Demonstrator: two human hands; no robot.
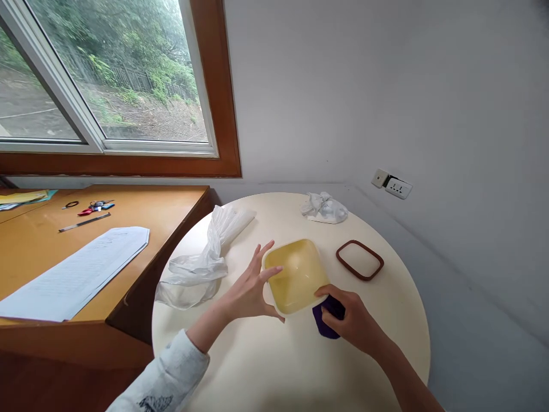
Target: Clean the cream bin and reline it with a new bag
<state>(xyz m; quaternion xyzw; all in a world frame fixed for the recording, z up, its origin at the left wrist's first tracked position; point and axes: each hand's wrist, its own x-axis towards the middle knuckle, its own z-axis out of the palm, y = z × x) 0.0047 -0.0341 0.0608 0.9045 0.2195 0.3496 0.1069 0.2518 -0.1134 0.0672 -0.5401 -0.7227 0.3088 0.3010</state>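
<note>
A yellow plastic container (298,274) with a pale rim is tilted above the round table, its hollow side facing me. My left hand (253,286) grips its left side, with fingers spread along the rim and the thumb low at the near corner. My right hand (349,317) is closed around a dark purple cloth (328,317) at the container's lower right corner. One finger of that hand reaches over the rim. To the right, a brown rounded rectangular ring (359,278), perhaps a lid frame, lies flat on the table.
On the round cream table (274,372), a clear plastic bag (206,263) lies at left and a crumpled bag (325,207) at the back. The wooden desk (171,200) at left bears papers (86,274), a pen (84,222) and keys (98,206). Walls stand behind and at right.
</note>
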